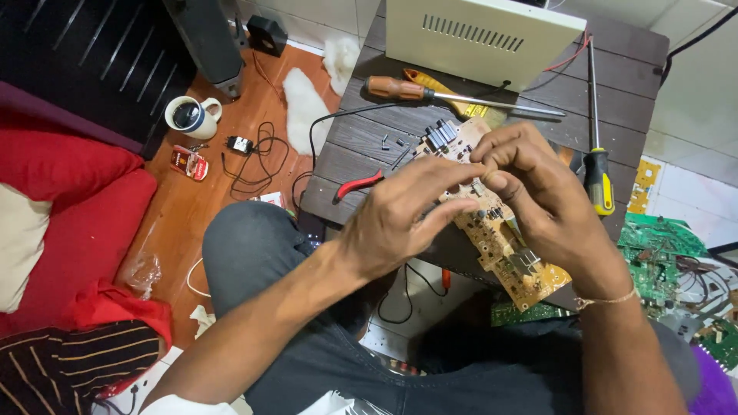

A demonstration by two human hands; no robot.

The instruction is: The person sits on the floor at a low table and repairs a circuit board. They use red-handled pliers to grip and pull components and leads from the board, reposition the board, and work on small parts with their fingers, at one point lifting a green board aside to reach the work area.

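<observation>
We hold both hands over the tan circuit board [492,230], which lies on the dark table [361,146] just in front of the cream metal case [480,31]. Left hand [396,219] and right hand [542,192] pinch fingertips together on something too small to identify. We judge it best to keep wrists low and pull straight, steadying the board.

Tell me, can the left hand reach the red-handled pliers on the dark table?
Probably yes: the pliers lie uncovered just beside the left hand, nothing between them, though its fingers now touch the circuit board.
</observation>
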